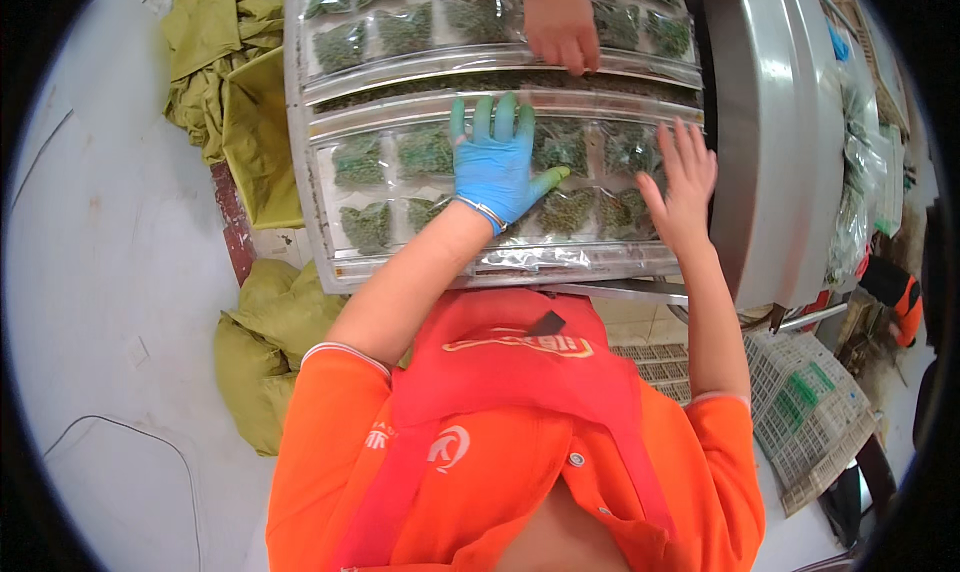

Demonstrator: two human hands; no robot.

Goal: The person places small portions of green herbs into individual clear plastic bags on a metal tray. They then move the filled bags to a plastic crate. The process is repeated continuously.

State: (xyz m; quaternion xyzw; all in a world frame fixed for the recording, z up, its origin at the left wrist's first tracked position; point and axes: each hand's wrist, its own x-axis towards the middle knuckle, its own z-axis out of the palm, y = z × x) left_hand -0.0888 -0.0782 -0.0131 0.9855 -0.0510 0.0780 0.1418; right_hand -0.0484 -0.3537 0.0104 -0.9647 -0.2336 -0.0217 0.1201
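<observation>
My left hand [496, 159], in a blue glove with green-tinted fingertips, lies flat with spread fingers on clear plastic film over packs of green peppercorn-like produce [360, 159]. My right hand [686, 182], bare, rests with its fingers apart at the right edge of the same rows. The packs sit in pale compartments within a metal frame [307, 197]. Across a dark gap [495, 84] lies a second set of filled packs [405, 28]. Another person's bare hand [562, 28], with a bracelet, reaches down to the near edge of that second set.
A steel machine housing [765, 136] stands close on the right. Olive cloth sacks [262, 347] lie on the left, beside a red-painted bar [231, 219]. Plastic crates [810, 414] are at the lower right. A cable [150, 441] crosses the floor. A person's orange sleeve [907, 309] shows at far right.
</observation>
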